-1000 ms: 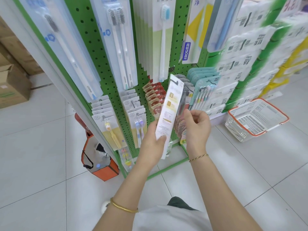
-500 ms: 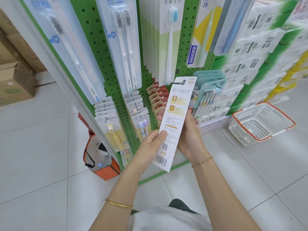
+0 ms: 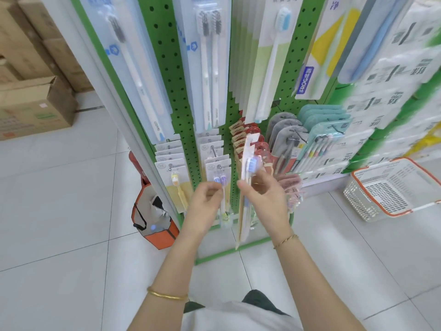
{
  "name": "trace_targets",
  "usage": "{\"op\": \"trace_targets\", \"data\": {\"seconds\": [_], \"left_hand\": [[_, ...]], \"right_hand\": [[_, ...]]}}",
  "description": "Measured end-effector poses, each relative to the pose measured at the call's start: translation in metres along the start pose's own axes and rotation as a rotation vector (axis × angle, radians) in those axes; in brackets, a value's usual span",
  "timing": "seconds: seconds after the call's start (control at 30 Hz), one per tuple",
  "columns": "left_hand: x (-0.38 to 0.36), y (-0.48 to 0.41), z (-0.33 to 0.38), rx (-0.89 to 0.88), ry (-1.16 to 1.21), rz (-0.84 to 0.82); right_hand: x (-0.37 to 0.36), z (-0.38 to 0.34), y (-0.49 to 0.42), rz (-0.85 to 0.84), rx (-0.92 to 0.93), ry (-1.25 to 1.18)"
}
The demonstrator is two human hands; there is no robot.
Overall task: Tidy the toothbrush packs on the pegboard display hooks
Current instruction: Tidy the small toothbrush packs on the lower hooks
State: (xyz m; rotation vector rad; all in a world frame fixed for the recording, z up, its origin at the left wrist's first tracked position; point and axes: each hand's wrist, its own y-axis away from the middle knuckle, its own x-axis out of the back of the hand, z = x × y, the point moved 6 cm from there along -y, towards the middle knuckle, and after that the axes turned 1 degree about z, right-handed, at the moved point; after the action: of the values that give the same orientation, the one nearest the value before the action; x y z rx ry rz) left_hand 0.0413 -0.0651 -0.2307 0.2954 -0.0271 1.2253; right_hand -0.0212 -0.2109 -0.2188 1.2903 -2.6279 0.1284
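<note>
The right hand (image 3: 267,197) holds a toothbrush pack (image 3: 245,187) edge-on, upright, in front of the pegboard (image 3: 171,68). The left hand (image 3: 206,201), just beside it, is loosely curled and holds nothing.

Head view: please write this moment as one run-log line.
right hand: holds toothbrush pack edge-on | left hand: empty, beside it | pegboard: behind

Loose toothbrush pack (image 3: 245,177): long, edge-on, near upright, blue-white brush head visible, in front of green pegboard (image 3: 171,68); other packs hang on hooks.
</note>
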Motion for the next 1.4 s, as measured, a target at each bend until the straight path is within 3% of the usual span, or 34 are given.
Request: {"op": "trace_targets", "data": {"seconds": [0.13, 0.3, 0.57, 1.17, 1.27, 1.4], "left_hand": [[0.021, -0.001, 0.014, -0.085, 0.011, 0.136], [0.028, -0.003, 0.018, -0.140, -0.013, 0.168], [0.031, -0.006, 0.013, -0.137, -0.123, 0.153], [0.028, -0.013, 0.023, -0.160, -0.279, 0.104], [0.028, -0.014, 0.033, -0.235, -0.409, 0.140], [0.027, -0.019, 0.056, -0.394, -0.848, 0.252]], "right_hand": [[-0.020, 0.003, 0.010, 0.015, 0.053, 0.322], [-0.042, 0.027, 0.011, 0.011, 0.042, 0.530], [-0.060, 0.039, -0.002, 0.067, 0.069, 0.600], [-0.093, 0.050, -0.035, -0.024, -0.003, 0.511], [-0.091, 0.051, -0.031, -0.021, 0.022, 0.505], [-0.087, 0.053, -0.025, -0.025, 0.022, 0.488]]}}
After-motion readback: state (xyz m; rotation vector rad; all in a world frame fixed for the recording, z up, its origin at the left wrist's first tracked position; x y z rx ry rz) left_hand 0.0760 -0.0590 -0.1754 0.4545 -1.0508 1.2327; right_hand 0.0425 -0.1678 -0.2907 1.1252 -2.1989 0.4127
